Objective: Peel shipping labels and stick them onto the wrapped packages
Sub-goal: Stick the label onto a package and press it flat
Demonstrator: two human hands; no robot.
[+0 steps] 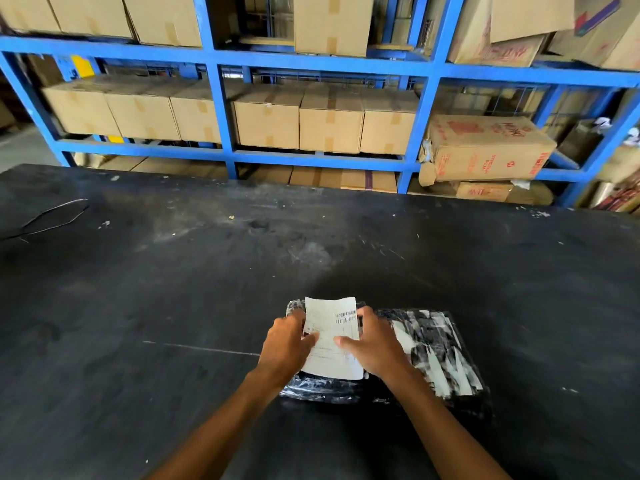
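Both forearms reach fwd; left hand [287,344] and right hand [372,344] pinch a white paper label [330,336] by its side edges, thumbs on top. Label's long axis runs away from the person, directly over the glossy black wrapped package [436,355] on a dark table [138,306], w/ far end curling up. Looks ready to press down.

I saw a white label [331,337] with black barcodes, a glossy black package [433,348] streaked white, a scuffed black table [173,289], blue shelving [221,109] and tan boxes [266,123].
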